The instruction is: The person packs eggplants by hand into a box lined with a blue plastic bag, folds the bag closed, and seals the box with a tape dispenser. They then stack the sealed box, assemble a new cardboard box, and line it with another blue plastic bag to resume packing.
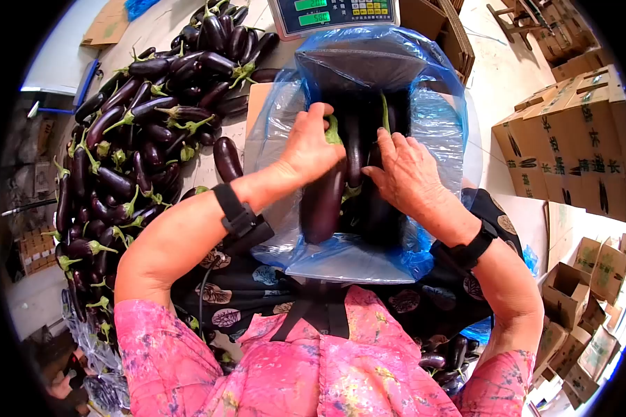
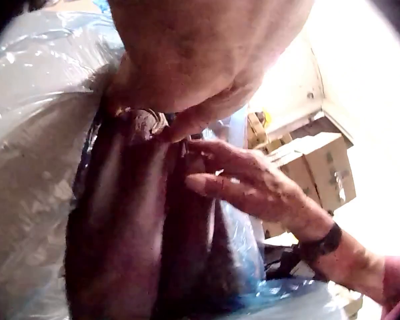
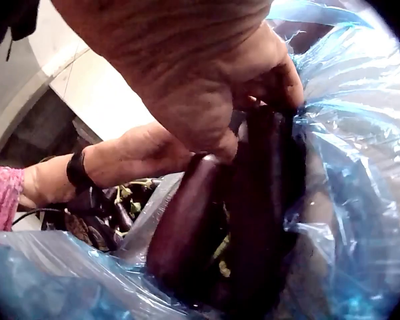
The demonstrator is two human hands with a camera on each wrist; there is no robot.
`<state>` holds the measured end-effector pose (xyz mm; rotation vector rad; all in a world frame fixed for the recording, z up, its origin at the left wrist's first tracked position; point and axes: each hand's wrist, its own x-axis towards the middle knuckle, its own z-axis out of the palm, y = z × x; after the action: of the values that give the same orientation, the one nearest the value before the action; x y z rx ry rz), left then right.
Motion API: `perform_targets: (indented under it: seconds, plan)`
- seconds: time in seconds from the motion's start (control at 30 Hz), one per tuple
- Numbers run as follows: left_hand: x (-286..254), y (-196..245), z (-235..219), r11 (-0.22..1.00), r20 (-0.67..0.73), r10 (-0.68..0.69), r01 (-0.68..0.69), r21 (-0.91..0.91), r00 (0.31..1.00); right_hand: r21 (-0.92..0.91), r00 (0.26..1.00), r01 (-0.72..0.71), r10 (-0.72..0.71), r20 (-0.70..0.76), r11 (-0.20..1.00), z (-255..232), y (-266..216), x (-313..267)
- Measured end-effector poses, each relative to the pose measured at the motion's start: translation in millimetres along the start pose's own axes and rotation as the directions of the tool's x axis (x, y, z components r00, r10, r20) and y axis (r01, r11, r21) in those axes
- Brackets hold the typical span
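Note:
Inside a box lined with a blue plastic bag lie several dark purple eggplants. My left hand grips the green stem end of a large eggplant along the box's left side. On the right, my right hand holds another eggplant near its top, thumb on one side and fingers on the other. A slimmer eggplant lies between the two hands. Shadow hides the lower layer in the box. In the left wrist view, the gripped eggplant fills the middle.
A big heap of loose eggplants spreads over the floor at left. A digital scale with green readouts stands beyond the box. Printed cartons are stacked at right, and smaller open cartons lie below them.

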<state>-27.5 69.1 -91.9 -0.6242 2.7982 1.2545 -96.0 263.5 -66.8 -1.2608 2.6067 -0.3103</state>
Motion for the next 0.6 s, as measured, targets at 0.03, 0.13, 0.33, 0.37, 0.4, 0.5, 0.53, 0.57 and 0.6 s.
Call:
perform_targets:
  seconds: [0.03, 0.13, 0.33, 0.37, 0.4, 0.5, 0.53, 0.57, 0.6]
  plan:
    - [4.6, -2.1, -5.5, 0.978, 0.104, -0.022, 0.043, -0.204, 0.994, -0.028, 0.999, 0.02, -0.021, -0.025, 0.999, 1.2, 1.3, -1.6]
    - [3.5, -3.0, -20.4, 0.831, 0.377, 0.097, 0.134, -0.541, 0.921, -0.098, 0.995, 0.067, -0.074, -0.072, 0.993, 3.4, 5.1, -4.3]
    - [-9.5, -4.1, -10.0, 0.807, 0.112, 0.541, -0.552, 0.211, 0.833, -0.106, 0.993, 0.081, -0.09, -0.083, 0.991, 6.1, -0.1, -4.0]
    - [-13.1, -2.3, -12.8, 0.838, 0.193, 0.456, -0.493, 0.234, 0.869, -0.084, 0.995, 0.078, -0.083, -0.053, 0.993, 2.4, -1.4, -4.2]
    - [-16.3, 4.6, -18.3, 0.863, 0.272, 0.364, -0.433, 0.261, 0.891, -0.061, 0.997, 0.073, -0.075, -0.023, 0.995, 0.6, -2.2, -4.4]
    - [-20.6, 6.9, -15.0, 0.824, 0.319, 0.276, -0.394, 0.407, 0.907, -0.12, 0.991, 0.106, -0.115, -0.073, 0.987, 10.3, -1.1, -1.9]
    - [-23.5, 1.7, -5.7, 0.736, 0.264, 0.378, -0.461, 0.496, 0.887, -0.143, 0.989, 0.098, -0.112, -0.094, 0.985, 15.1, -0.5, -0.8]
    - [-25.4, -5.1, 1.2, 0.637, 0.214, 0.475, -0.501, 0.585, 0.854, -0.132, 0.988, 0.098, -0.112, -0.109, 0.986, 17.4, 0.2, -0.9]
    - [-25.1, -3.8, 1.1, 0.569, 0.265, 0.45, -0.502, 0.651, 0.853, -0.12, 0.986, 0.1, -0.115, -0.125, 0.988, 18.9, 1.5, -1.7]
